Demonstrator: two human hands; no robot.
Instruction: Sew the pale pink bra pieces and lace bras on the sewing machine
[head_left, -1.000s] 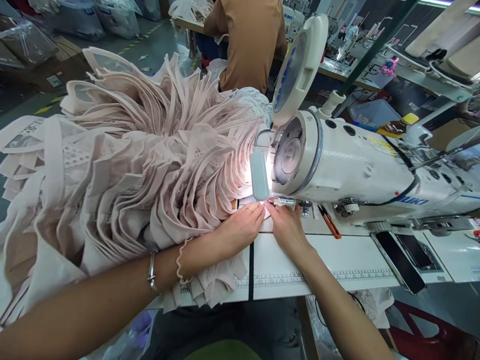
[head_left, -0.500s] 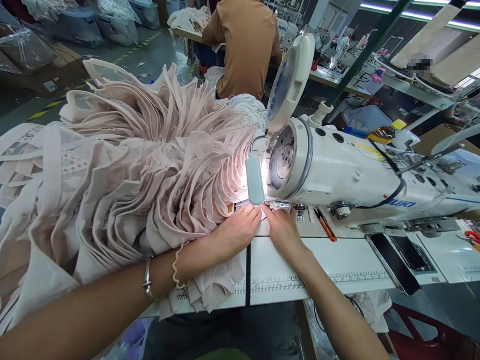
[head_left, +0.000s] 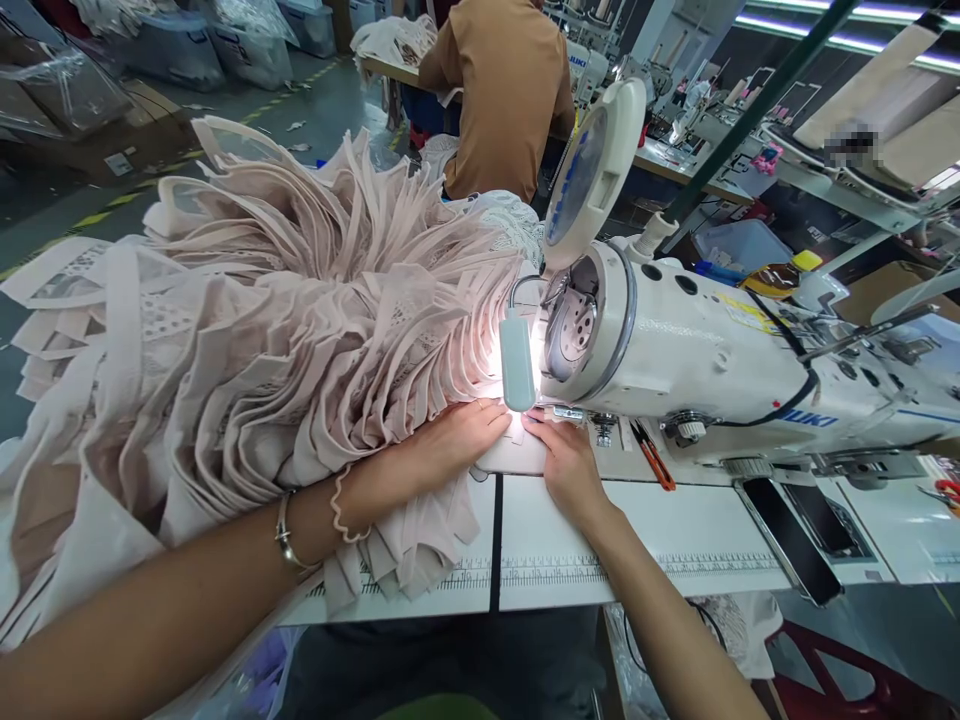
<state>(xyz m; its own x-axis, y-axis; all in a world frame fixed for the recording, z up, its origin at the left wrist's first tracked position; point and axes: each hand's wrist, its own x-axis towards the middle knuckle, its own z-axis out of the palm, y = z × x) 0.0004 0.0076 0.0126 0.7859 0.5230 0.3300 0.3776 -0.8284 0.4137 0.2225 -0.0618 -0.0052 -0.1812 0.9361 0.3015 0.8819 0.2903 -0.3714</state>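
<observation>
Under the needle end of a white sewing machine (head_left: 660,340), both my hands are at pale pink lace-trimmed garment fabric (head_left: 375,340), piled in many folds to the left. My left hand (head_left: 469,437) lies flat on the fabric's near edge, fingers stretched toward the needle area. Close by on its right, my right hand (head_left: 571,468) has its fingertips together at a small pale fabric piece (head_left: 514,432). A grey-green lamp (head_left: 517,362) hangs in front of the needle and hides it, along with some fingertips.
Orange thread snips (head_left: 654,458) lie on the machine bed to the right. A phone (head_left: 787,540) rests near the front edge, by a printed ruler (head_left: 675,565). Another person (head_left: 510,100) sits ahead. A bottle (head_left: 784,275) stands behind the machine.
My left hand has slid slightly left and flattened, its fingers stretching out. My right hand has moved slightly right and down. More of the small pale piece shows between them.
</observation>
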